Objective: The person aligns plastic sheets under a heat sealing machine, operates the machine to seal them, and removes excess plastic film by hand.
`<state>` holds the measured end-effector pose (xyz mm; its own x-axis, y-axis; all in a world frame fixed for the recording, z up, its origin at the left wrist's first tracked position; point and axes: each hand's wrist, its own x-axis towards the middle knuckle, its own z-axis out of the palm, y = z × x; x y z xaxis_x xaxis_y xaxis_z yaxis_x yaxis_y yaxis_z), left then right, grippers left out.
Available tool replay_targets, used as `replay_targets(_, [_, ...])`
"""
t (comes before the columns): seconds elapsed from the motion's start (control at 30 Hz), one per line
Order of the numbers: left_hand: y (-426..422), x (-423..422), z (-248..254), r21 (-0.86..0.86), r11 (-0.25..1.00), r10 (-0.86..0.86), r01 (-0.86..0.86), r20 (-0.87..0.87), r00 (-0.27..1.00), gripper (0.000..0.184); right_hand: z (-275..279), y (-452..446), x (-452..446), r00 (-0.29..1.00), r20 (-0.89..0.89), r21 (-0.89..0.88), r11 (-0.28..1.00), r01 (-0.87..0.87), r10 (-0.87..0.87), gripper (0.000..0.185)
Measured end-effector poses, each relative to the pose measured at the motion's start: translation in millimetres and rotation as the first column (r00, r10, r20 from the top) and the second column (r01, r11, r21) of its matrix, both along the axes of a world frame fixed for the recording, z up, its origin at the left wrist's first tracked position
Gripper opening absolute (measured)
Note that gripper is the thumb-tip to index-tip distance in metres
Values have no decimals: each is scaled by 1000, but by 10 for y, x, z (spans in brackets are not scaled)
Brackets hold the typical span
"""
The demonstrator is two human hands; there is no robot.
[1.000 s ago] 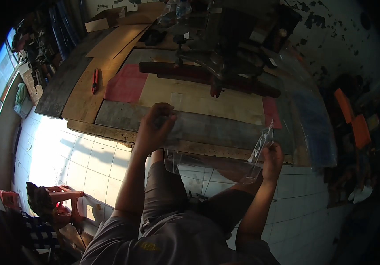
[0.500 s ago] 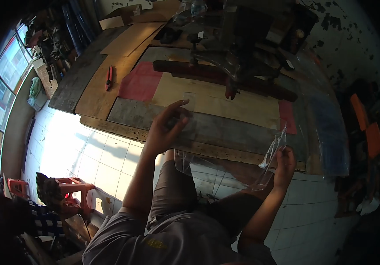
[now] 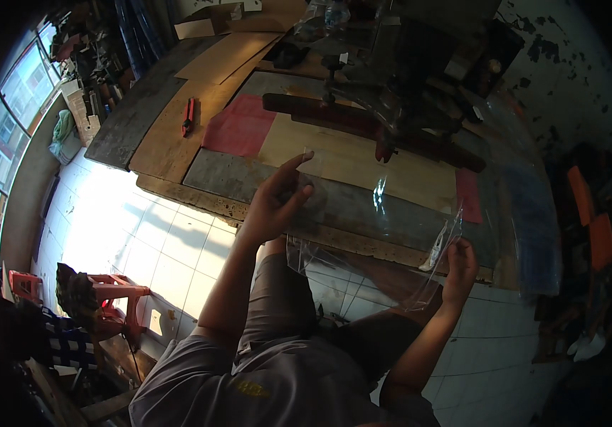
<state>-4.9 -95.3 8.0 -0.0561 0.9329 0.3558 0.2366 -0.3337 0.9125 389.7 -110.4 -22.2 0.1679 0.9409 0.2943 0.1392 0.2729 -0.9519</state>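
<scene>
Support the near side lightly with the left hand (image 3: 272, 208), thumb and forefinger spread, contact with the clear plastic sheet (image 3: 414, 290) impossible to tell; pinch firmly with the right hand (image 3: 459, 272), pulling evenly to limit creases. Lies between both hands, sagging past the table edge (image 3: 192, 199), right end between right thumb and fingers.

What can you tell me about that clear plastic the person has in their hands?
The clear plastic looks thin, flexible and glossy, with bright glare, creases and a bunched, whitish corner. It spans between the hands, sagging past the front edge of the bench. The right hand pinches that corner; the left hand is at the other end, finger and thumb parted. Whether it is a sheet or a bag is unclear.
</scene>
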Motion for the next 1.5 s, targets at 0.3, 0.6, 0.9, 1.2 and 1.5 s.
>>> replay_targets(0.3, [-5,8,0,-26,995,-89,98,256,963,44,-111,60,94,997,65,28,999,-44,42,23])
replay_targets(0.6, [-1043,-483,353,40,986,143,-162,297,944,20,-1,56,-39,977,210,103,993,-52,30,33])
replay_targets(0.9, [-4208,-2465,1023,392,228,538,-891,712,451,29,-64,88,53,962,248,142,978,-155,117,30])
replay_targets(1.2, [-5483,-2780,1243,719,-586,790,-374,610,-64,62,-97,85,10,921,390,121,990,-69,16,38])
replay_targets(1.5, [-2506,-2072,-49,442,203,782,-873,463,417,50,-73,53,-22,911,413,103,992,-66,18,40])
